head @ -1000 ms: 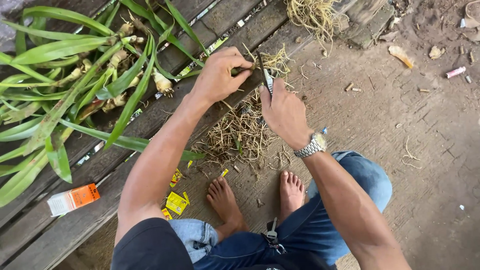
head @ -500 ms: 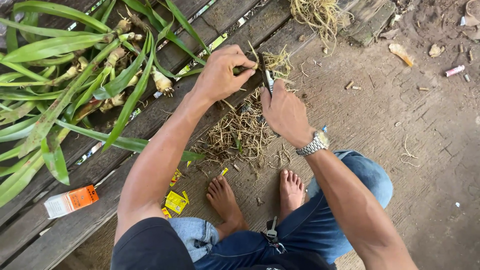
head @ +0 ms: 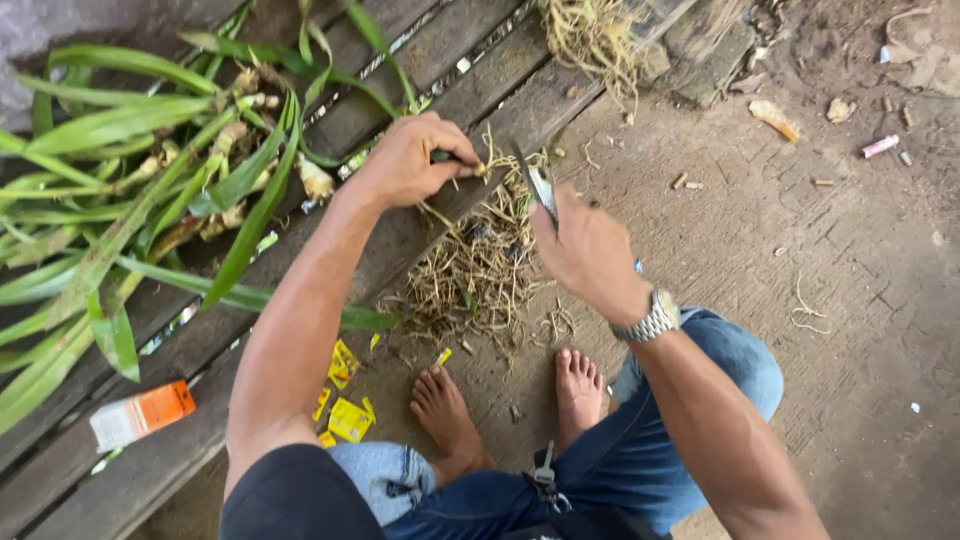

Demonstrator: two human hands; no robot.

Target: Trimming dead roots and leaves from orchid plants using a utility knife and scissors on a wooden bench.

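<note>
carton: an orange and white carton (head: pixel 140 414) lies on the wooden planks (head: pixel 420 70), well to the left of the root pile.
plants: long green-leaved plants (head: pixel 150 200) with pale bulbs lie on the planks, up and left of the root pile.
wrappers: yellow wrappers (head: pixel 345 415) lie just left of the bare feet (head: pixel 505 405), below the root pile.
left hand: the left hand (head: pixel 405 160) is clenched around a plant stem (head: pixel 470 168), above the root pile.
root pile: the root pile (head: pixel 475 270) of dry cuttings lies at the plank edge.
right hand: the right hand (head: pixel 590 250) grips a knife (head: pixel 537 185), blade up beside the stem's root end, right of the root pile.
</note>
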